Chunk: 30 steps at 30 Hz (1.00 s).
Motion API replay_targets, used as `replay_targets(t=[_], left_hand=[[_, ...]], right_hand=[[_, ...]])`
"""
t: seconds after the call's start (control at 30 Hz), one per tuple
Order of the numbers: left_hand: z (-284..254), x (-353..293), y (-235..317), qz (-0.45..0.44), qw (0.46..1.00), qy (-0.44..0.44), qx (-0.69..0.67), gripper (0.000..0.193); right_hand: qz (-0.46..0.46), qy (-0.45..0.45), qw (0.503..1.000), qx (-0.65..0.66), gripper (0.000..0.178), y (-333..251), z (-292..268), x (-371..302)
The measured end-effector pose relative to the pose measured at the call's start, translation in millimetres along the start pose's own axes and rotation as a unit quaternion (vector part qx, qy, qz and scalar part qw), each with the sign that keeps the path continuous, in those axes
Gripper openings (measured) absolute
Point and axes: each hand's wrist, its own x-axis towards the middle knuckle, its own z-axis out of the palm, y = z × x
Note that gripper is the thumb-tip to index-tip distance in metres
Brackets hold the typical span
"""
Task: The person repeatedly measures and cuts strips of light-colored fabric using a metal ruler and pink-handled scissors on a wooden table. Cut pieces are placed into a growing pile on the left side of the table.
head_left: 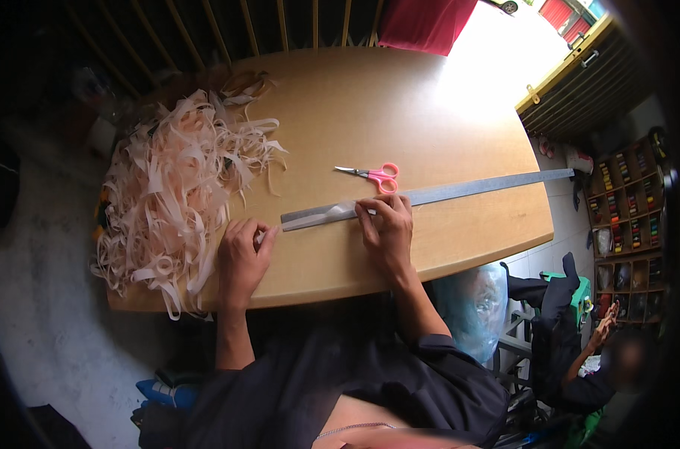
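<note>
A long metal ruler [467,188] lies slantwise across the wooden table. Along its left part runs a pale fabric strip [321,216], slightly twisted near the right hand. My left hand [243,253] is closed just past the ruler's left end, its thumb and finger pinching the strip's end. My right hand [389,228] is pinched on the strip over the ruler, fingers bent. Beyond the right hand lie small scissors [377,176] with pink handles, their blades pointing left. A large tangled heap of pale pink strips [179,187] sits left of my left hand.
The wooden table [332,112] has a curved right edge. Yellow-barred gates [280,26] stand behind it, near a red cloth [430,22]. A plastic-wrapped bundle [471,307] stands below the near edge. At right, a seated person [561,337] is near a shelf of colourful spools [628,202].
</note>
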Motion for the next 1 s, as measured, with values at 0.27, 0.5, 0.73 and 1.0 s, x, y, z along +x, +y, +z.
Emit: replay_targets(t=[0.27,0.5,0.73,1.0], left_hand=[[6.9,-0.5,-7.0,-0.017,1.000,0.001,-0.007,0.018],[26.2,-7.5,17.6,0.106,0.985,0.136,0.019,0.022],[64.3,-3.6,50.1,0.239,0.969,-0.018,0.061,0.051],[80.6,-5.1,40.1,0.266,0.955,-0.060,0.113,0.051]], right_hand=[[0.005,0.003,0.999,-0.040,0.010,0.9,1.2,-2.9],[0.145,0.094,0.981,0.093,0.018,6.3,-1.4,-3.6],[0.229,0.157,0.920,0.277,0.010,12.9,-7.8,-2.1],[0.223,0.142,0.925,0.274,0.009,15.6,-8.6,-1.1]])
